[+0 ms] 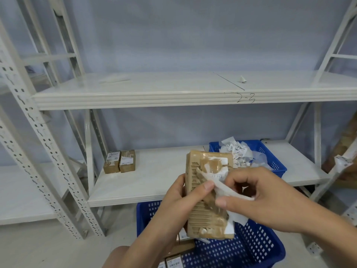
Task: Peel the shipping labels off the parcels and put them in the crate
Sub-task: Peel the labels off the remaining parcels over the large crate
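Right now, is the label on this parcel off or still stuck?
Partly peeled: the right hand pinches a lifted strip; white label remnants remain on the parcel.

Light: bright, even, cool, from overhead.
Shadows: faint, soft under my shelf [173, 97].
Edges: uprights bow outward.
Focus: slightly soft throughout.

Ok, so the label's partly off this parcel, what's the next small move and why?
Probably pull the label away from the parcel with the right hand until it comes free. That hand pinches the loose white strip, the left hand grips the parcel, and white patches remain stuck on the cardboard. Once free, it belongs with the scraps in the crate.
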